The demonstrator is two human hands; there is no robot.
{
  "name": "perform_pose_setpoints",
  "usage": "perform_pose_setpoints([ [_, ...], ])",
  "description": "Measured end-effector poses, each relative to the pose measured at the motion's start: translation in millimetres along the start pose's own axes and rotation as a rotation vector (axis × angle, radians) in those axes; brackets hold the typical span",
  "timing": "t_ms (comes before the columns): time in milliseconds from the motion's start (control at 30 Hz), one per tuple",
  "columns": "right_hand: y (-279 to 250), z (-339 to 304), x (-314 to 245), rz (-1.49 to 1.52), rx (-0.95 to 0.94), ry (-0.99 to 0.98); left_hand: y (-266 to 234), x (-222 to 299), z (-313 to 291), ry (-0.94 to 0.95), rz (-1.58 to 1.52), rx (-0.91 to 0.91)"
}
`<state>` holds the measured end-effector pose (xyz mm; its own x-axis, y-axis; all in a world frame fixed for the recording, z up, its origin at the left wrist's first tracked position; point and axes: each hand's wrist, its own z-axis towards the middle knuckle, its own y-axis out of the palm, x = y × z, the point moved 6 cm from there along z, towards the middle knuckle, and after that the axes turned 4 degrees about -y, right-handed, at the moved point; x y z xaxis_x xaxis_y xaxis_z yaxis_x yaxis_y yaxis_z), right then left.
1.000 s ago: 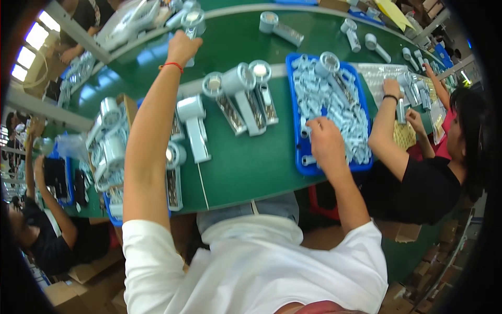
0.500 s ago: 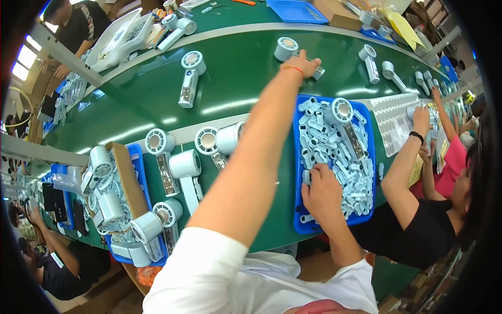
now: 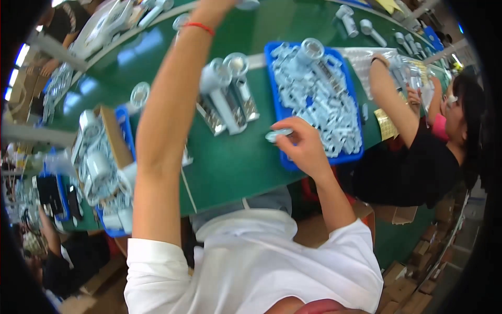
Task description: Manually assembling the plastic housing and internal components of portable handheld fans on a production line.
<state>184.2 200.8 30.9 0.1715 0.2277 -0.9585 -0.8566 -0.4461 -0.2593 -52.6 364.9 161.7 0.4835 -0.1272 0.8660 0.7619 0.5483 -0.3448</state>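
My left arm reaches far over the green surface, and my left hand (image 3: pixel 218 5) is cut off by the upper edge, its fingers out of sight. Beside its wrist the round head of a pale blue handheld fan (image 3: pixel 181 22) peeks out. My right hand (image 3: pixel 305 145) pinches a small pale blue plastic piece (image 3: pixel 278 135) between thumb and fingers, above the near left rim of a blue tray (image 3: pixel 271 78). Many similar small plastic pieces (image 3: pixel 298 89) fill that tray. One fan with its handle's inside exposed (image 3: pixel 312 49) lies on top of them.
Several fans (image 3: pixel 222 97) lie together left of the tray. Further left, a blue bin (image 3: pixel 125 131) with cardboard holds more fan parts. At right a co-worker in black (image 3: pixel 402 167) handles parts beside a white sheet (image 3: pixel 361 70). More fans (image 3: pixel 346 21) lie on the far strip.
My left hand has moved left and farther away from the fan it was over. My right hand has come up from the tray's parts to its left rim with a small plastic piece. The view has shifted.
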Motion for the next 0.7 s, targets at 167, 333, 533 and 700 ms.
perform_pose_setpoints([
  [167,67,-39,1,-0.412,-0.240,-0.284,-131,16,-140,0.005,-0.429,-0.059],
  [333,80,-57,-5,-0.940,-0.245,-0.485,-126,-43,-323,-0.499,-1.025,-0.054],
  [533,67,-44,1,-0.340,-0.314,-0.137,-95,-80,-384,-0.742,-0.776,-0.221],
  [700,69,-45,7,0.267,-0.225,0.102,-70,-85,-367,-0.607,-0.884,-0.263],
])
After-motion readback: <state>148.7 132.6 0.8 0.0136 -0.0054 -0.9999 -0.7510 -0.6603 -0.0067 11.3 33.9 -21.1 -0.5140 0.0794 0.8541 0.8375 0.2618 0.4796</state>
